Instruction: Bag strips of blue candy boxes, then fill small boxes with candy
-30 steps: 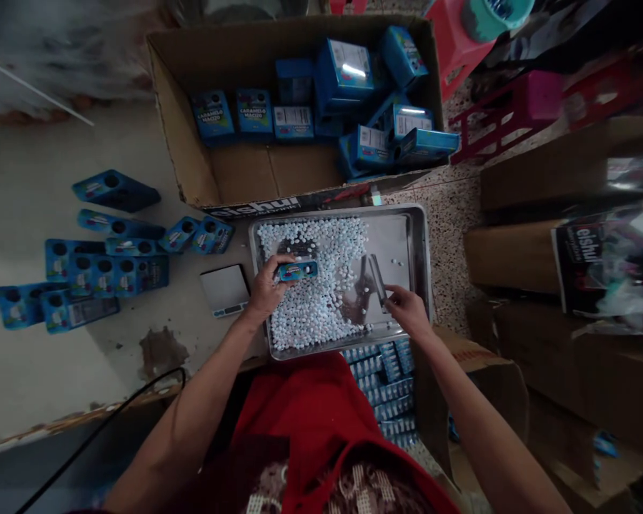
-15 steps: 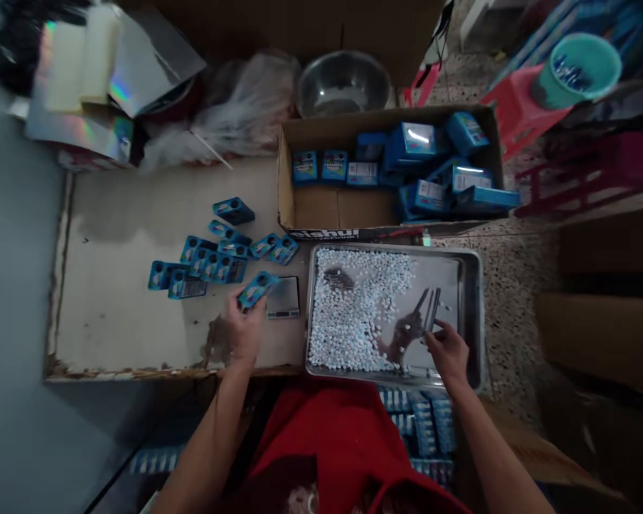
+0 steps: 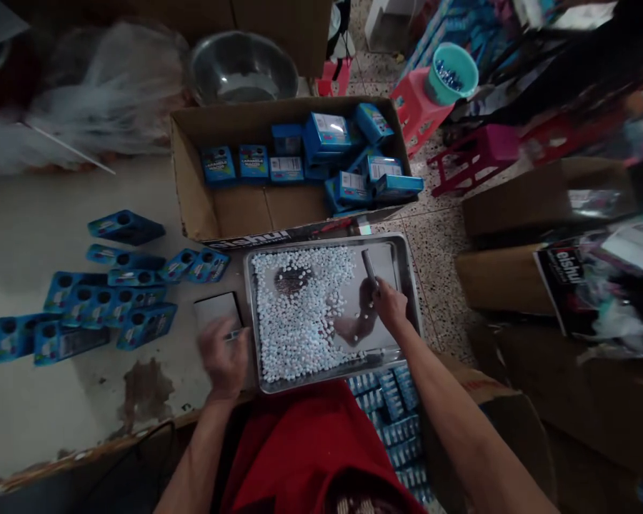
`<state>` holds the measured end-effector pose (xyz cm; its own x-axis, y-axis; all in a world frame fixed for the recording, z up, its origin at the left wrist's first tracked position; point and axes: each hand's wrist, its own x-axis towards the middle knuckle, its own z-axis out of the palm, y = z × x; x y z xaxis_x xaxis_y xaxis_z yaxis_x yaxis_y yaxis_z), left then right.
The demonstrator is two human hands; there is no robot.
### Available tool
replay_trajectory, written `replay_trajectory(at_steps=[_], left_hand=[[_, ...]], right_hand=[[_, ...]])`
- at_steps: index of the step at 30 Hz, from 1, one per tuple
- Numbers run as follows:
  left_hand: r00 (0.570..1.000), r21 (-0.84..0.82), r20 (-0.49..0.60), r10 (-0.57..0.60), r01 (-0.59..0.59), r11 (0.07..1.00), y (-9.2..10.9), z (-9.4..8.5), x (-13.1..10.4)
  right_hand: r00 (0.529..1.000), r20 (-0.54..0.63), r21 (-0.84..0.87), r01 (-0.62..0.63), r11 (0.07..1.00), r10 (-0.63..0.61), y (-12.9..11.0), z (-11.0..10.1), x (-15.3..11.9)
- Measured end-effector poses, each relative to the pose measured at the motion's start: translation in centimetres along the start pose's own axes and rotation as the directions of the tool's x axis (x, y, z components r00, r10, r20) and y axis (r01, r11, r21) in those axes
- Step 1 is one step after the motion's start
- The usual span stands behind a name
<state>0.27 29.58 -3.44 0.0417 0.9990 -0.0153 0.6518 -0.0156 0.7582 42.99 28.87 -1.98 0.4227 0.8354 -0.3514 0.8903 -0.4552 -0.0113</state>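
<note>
My left hand (image 3: 225, 357), smeared by motion, is over the front of a small flat scale (image 3: 214, 307); its finger pose is unclear and no box shows in it. Left of it, a blue box with a round hole (image 3: 146, 326) stands beside several like boxes (image 3: 101, 307). My right hand (image 3: 390, 307) is closed on slim metal tongs (image 3: 369, 268), above the bare right side of a metal tray (image 3: 411, 285). Small white and pale blue candies (image 3: 294, 335) cover the tray's left and middle.
Behind the tray, an open carton (image 3: 193, 185) holds several blue boxes. A metal bowl (image 3: 243, 64) and plastic bags (image 3: 123, 86) sit farther back. To the right are a teal bucket (image 3: 442, 93) on a pink stool (image 3: 410, 114) and cartons (image 3: 504, 278). Packed blue boxes (image 3: 399, 428) lie below.
My left hand has let go of the blue box, which now stands by the others, and has moved to the scale. My right hand still grips the tongs. The view has shifted right.
</note>
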Motion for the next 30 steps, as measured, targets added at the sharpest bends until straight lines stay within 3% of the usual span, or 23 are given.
replay_trajectory(at_steps=[2, 3, 6, 8, 10, 12, 15, 17, 19, 21, 24, 27, 30], left_hand=[[0.956, 0.029, 0.087, 0.279, -0.282, 0.959, 2.2, 3.8, 2.5], [0.939, 0.021, 0.117, 0.323, -0.328, 0.945, 3.0, 5.7, 4.4], [0.962, 0.058, 0.042, 0.268, -0.270, 0.961, 4.1, 10.4, 10.5], [0.974, 0.111, -0.033, 0.226, -0.221, 0.969, 4.2, 12.6, 13.3], [0.971, 0.143, -0.066, 0.228, -0.217, 0.966, 4.3, 14.0, 14.2], [0.960, 0.140, -0.043, 0.275, -0.267, 0.953, 4.5, 14.9, 13.6], [0.924, 0.085, 0.104, 0.367, -0.376, 0.923, 5.0, 14.4, 10.7], [0.901, 0.038, 0.195, 0.387, -0.401, 0.915, 4.9, 12.8, 8.1], [0.908, 0.021, 0.202, 0.368, -0.380, 0.925, 4.4, 10.8, 5.2], [0.938, 0.044, 0.132, 0.320, -0.328, 0.944, 3.8, 9.2, 2.3], [0.961, 0.075, 0.070, 0.269, -0.274, 0.959, 3.6, 8.3, -0.6], [0.949, 0.015, 0.063, 0.310, -0.312, 0.950, 5.8, 7.9, -0.3], [0.894, -0.035, -0.048, 0.446, -0.448, 0.893, 10.6, 6.0, 4.5]], right_hand=[[0.999, 0.018, -0.016, 0.049, 0.999, -0.049, -0.7, -0.4, 0.9], [0.997, 0.024, -0.024, 0.076, 0.997, -0.075, -1.1, -0.6, 1.2], [0.986, 0.067, -0.047, 0.157, 0.987, -0.153, -2.6, -0.8, 1.5], [0.974, 0.109, -0.057, 0.204, 0.977, -0.197, -3.9, -0.7, 1.4], [0.955, 0.150, -0.056, 0.267, 0.962, -0.256, -5.3, -0.4, 1.2], [0.920, 0.193, -0.039, 0.354, 0.934, -0.341, -6.3, -0.2, 0.6], [0.852, 0.231, 0.011, 0.480, 0.877, -0.469, -6.2, -0.1, -1.3], [0.853, 0.206, 0.055, 0.479, 0.876, -0.480, -4.8, 0.0, -3.3], [0.911, 0.156, 0.089, 0.371, 0.924, -0.381, -2.8, 0.4, -5.5], [0.974, 0.098, 0.105, 0.196, 0.975, -0.206, -0.8, 1.3, -7.7], [0.998, 0.061, 0.138, -0.014, 0.990, 0.006, 0.8, 3.9, -10.4], [0.992, 0.116, 0.225, -0.080, 0.971, 0.055, 0.1, 7.1, -11.7], [0.989, 0.140, 0.302, -0.091, 0.949, 0.050, -1.7, 8.8, -11.5]])
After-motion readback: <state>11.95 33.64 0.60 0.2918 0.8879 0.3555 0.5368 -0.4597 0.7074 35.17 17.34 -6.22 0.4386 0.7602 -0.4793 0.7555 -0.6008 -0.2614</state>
